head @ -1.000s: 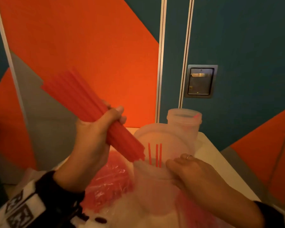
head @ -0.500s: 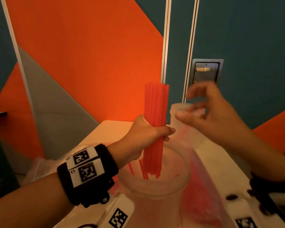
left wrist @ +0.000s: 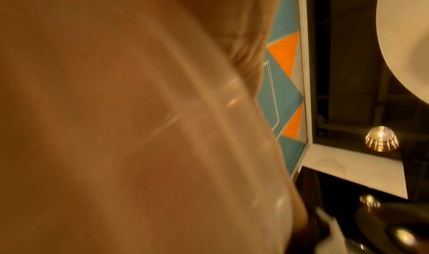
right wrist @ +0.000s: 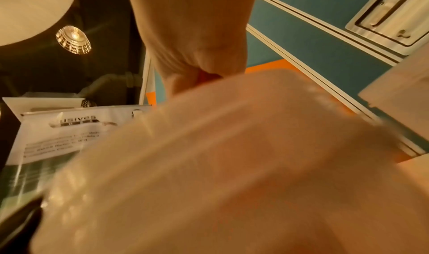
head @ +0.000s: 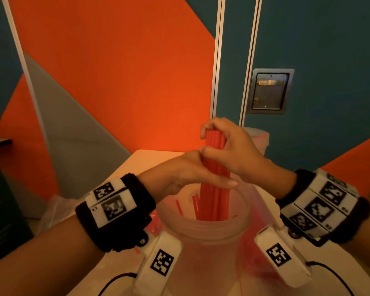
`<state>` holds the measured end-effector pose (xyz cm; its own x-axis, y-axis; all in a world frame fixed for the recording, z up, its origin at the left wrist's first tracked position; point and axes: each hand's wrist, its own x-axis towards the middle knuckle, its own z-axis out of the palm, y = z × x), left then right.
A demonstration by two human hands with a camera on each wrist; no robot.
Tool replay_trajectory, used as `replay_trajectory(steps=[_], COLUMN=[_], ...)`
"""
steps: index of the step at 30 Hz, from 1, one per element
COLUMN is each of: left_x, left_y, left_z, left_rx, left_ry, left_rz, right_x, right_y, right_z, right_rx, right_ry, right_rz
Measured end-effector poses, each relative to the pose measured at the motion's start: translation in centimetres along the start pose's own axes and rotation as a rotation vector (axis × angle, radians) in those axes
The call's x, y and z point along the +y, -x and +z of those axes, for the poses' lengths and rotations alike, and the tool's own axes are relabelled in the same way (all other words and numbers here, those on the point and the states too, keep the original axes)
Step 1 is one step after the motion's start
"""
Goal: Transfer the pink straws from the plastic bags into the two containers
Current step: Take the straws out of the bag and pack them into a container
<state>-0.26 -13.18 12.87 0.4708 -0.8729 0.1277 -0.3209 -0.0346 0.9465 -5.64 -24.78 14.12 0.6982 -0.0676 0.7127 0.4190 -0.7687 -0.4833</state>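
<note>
Both hands are clamped on one upright bundle of pink straws [head: 215, 184]: the left hand [head: 186, 176] wraps it low, fingers curled across the front, while the right hand [head: 229, 150] pinches the top ends from above, the two hands touching each other. The bundle's lower part stands inside the near container [head: 203, 229], a translucent tub at the front of the surface [head: 145, 159], so the step in hand looks like seating this handful. Next, I judge, the hands need to ease off together and let the straws settle against the wall without springing out (a loose fistful tends to fan).

A few single straws [head: 179, 207] already lean inside the near container beside the bundle. The far container [head: 259, 139], behind the right hand, is mostly hidden; a faint pink mark shows at its rim, its contents cannot be told. A plastic bag [head: 263, 218] with pink straws in it lies just right of the near container.
</note>
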Motion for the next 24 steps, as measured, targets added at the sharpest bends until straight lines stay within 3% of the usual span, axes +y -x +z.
replay_trajectory(steps=[5,9,14,16,19,22,24], left_x=[0.7,0.0,-1.6,-2.0,-3.2,-3.7,-3.2], left_y=[0.8,1.6,1.3,1.2,0.8,0.6,0.5], left_z=[-3.8,-4.2,-3.3,-2.9,-2.7,-3.0,-3.2], left_rx=[0.181,0.135,0.308,0.332,0.296,0.338,0.384], left_ry=[-0.232,-0.328,-0.602,-0.685,-0.572,-0.441,-0.365], left_rz=[-0.082,-0.111,0.008,-0.003,-0.144,-0.218,-0.16], right_x=[1.4,1.4,0.3,-0.4,-1.0,-1.1,-1.1], right_y=[1.5,2.4,2.9,2.3,1.7,1.9,1.6], right_z=[-0.5,-1.8,-1.3,-1.5,-1.9,-1.1,-1.0], right_rx=[-0.214,-0.506,-1.039,-1.053,-0.928,-1.169,-1.034], right_ry=[-0.012,-0.021,0.476,0.445,0.305,0.502,0.461], right_rz=[0.045,0.179,0.083,0.16,0.254,0.241,0.203])
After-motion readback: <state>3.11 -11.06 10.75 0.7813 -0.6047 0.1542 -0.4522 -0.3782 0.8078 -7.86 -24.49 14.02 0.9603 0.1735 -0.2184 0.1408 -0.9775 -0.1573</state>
